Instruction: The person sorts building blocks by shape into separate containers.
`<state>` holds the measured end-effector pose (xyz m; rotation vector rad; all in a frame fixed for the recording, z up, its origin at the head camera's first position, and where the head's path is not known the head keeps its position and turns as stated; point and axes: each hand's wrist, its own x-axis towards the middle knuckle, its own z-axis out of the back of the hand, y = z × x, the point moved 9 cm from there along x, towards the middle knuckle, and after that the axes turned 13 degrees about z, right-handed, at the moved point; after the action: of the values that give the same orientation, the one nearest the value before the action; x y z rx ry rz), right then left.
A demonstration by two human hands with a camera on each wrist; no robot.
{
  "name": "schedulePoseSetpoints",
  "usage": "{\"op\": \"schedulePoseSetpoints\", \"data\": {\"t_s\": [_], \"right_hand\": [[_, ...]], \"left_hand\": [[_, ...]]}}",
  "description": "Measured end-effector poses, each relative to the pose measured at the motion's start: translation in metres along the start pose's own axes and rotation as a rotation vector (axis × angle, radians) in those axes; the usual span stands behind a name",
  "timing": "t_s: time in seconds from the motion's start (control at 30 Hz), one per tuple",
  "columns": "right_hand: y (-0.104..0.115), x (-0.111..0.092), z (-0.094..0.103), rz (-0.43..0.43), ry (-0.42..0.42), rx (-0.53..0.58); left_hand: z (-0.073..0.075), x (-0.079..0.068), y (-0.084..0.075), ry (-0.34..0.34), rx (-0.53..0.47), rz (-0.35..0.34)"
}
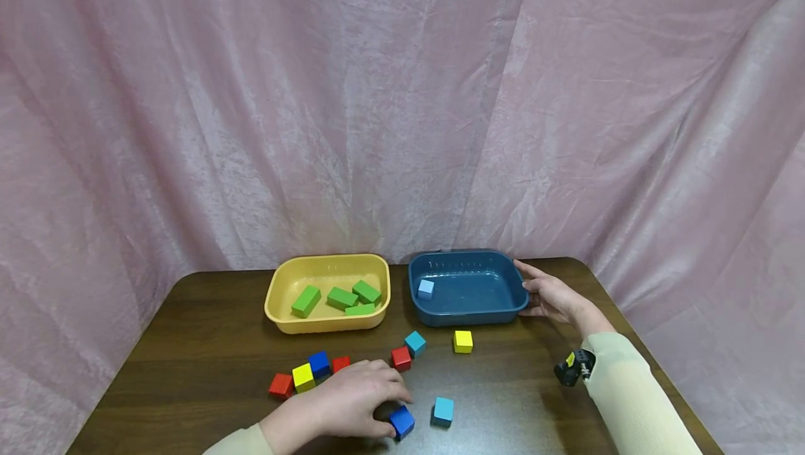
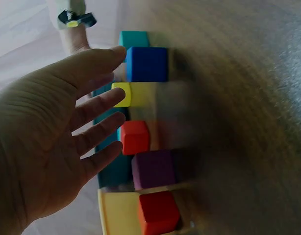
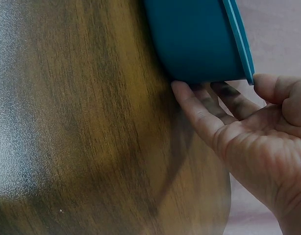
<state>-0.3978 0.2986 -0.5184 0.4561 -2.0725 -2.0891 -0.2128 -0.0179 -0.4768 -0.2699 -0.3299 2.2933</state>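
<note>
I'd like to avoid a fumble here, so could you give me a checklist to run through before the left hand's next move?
1. Left hand beside the dark blue cube: ok.
2. Fingers closed round that cube: not ok; they are extended.
3. Thumb touching it: cannot tell; the tip appears at its edge.
4. Right hand at the dark blue rectangular plastic tray: ok, touching its right end.
5. Room in the tray: ok; one light blue cube sits at its left.
6. Low approach unobstructed: not ok; a yellow cube stands before the tray.
</note>
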Motion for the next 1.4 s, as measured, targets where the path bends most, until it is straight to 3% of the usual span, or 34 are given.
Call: {"op": "schedulePoseSetpoints", "data": {"t_s": [0.2, 0.5, 1.13, 1.4], "right_hand": [[0.001, 0.000, -0.001, 0.004, 0.014, 0.007], [0.000, 0.001, -0.001, 0.003, 0.010, 0.013], [-0.001, 0.002, -0.001, 0.005, 0.010, 0.023], [-0.001, 0.001, 0.000, 0.001, 0.013, 0.021]], "left_hand": [[-0.013, 0.003, -0.001, 0.026, 0.012, -0.051], [-0.020, 0.006, -0.001, 0.047, 0.034, -0.050], [-0.018, 0.007, -0.002, 0.000, 0.054, -0.085], [-0.016, 0.005, -0.001, -0.018, 0.043, -0.061]]}}
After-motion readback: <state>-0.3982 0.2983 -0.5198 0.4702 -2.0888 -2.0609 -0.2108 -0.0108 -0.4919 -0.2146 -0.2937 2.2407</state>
